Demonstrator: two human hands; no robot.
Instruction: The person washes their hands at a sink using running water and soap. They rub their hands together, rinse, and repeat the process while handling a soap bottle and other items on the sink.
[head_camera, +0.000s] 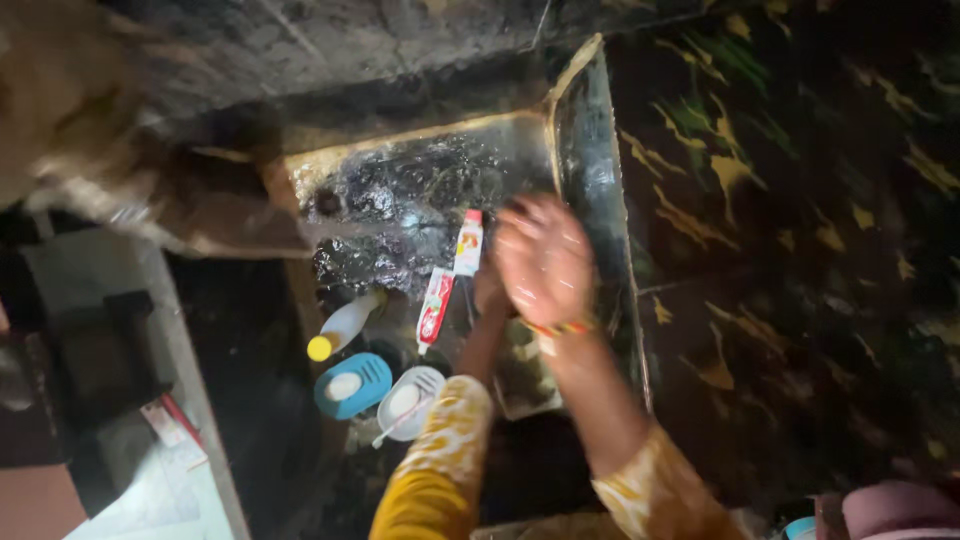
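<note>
My right hand (545, 258) is over a dark wet stone basin (400, 185), fingers spread, wet and blurred. It has coloured bangles (560, 328) at the wrist. My left hand (489, 296) is tucked under it, touching it and mostly hidden; only the wrist and forearm in a yellow patterned sleeve (440, 460) show. I see nothing held in either hand. Just left of the hands lie two red-and-white toothpaste tubes, one (468, 243) higher and one (435, 306) lower.
A white bottle with a yellow cap (343, 326) lies left of the tubes. Below it are a blue soap dish (352, 385) and a white soap dish (408, 399), each holding pale soap. Dark marbled stone (800, 250) fills the right side. A grey ledge (150, 330) runs along the left.
</note>
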